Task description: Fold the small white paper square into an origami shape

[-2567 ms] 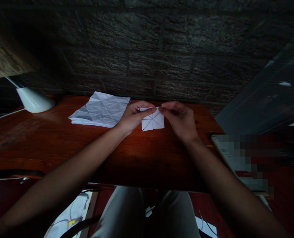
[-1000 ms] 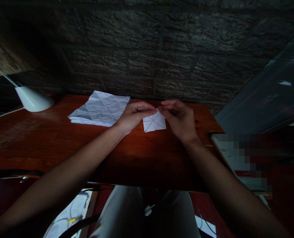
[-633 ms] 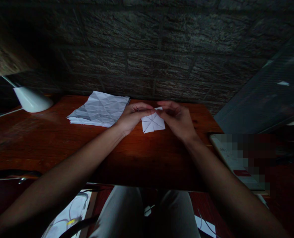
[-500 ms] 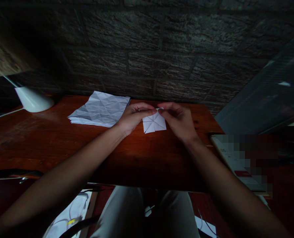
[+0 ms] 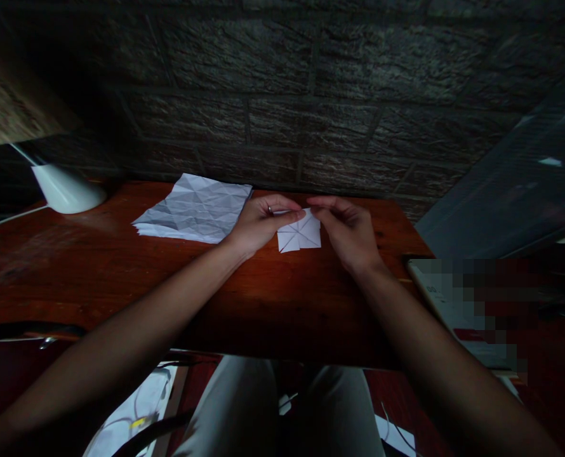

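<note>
My left hand (image 5: 258,223) pinches and my right hand (image 5: 346,230) grips the top edge of the folded paper square (image 5: 299,233), right of the creased stack (image 5: 194,208), where uneven pulling could spring its flaps open.

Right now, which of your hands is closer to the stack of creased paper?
The left. My left hand is right beside the right-hand edge of the stack of creased paper; my right hand is farther off, beyond the small folded square.
</note>
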Demonstrator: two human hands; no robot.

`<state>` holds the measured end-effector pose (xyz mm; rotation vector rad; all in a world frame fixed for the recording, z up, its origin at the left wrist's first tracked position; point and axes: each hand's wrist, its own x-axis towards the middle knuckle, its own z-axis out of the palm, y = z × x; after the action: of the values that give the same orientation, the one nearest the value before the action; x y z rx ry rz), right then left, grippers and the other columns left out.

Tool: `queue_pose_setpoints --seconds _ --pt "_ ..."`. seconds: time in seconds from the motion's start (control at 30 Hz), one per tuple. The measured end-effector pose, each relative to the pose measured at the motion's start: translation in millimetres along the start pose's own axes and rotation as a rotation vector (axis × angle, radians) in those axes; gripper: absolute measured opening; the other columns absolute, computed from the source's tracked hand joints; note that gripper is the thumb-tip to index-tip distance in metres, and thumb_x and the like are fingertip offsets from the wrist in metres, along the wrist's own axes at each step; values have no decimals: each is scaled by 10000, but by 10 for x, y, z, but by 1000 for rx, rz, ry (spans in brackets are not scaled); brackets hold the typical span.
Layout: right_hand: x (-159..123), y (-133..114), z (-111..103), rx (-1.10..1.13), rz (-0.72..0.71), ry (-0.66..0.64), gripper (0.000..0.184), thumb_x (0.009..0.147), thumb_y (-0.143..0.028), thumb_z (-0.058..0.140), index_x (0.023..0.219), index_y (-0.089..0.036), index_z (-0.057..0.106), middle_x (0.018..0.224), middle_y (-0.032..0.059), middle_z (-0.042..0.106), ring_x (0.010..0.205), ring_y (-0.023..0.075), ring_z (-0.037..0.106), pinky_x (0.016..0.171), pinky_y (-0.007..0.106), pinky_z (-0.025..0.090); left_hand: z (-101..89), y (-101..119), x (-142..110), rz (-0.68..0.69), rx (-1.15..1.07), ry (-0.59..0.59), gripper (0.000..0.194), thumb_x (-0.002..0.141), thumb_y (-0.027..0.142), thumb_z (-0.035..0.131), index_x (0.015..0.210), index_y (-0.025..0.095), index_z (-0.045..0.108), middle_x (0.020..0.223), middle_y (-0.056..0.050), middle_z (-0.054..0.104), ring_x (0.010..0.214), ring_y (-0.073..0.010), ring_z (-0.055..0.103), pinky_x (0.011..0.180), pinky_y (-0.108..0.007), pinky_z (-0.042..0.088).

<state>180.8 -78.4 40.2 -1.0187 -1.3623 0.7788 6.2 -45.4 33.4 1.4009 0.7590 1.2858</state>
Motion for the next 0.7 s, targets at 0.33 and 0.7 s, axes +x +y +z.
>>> queue_pose_setpoints --seconds 0.33,0.7 --pt "17 27 -2 -1 -15 5 153 847 -269 722 942 -257 842 912 7 826 815 176 705 814 372 581 27 5 -17 -6 -10 35 258 637 335 965 790 195 812 860 -26 808 818 -170 710 847 -336 556" --pt "-2 25 7 -1 -32 -21 151 880 -278 709 963 -257 833 942 10 829 866 183 724 861 388 595 20 -25 0 -33 -35 47 273 620 343 970 794 195 819 854 -29 805 829 -183 717 847 -354 556"
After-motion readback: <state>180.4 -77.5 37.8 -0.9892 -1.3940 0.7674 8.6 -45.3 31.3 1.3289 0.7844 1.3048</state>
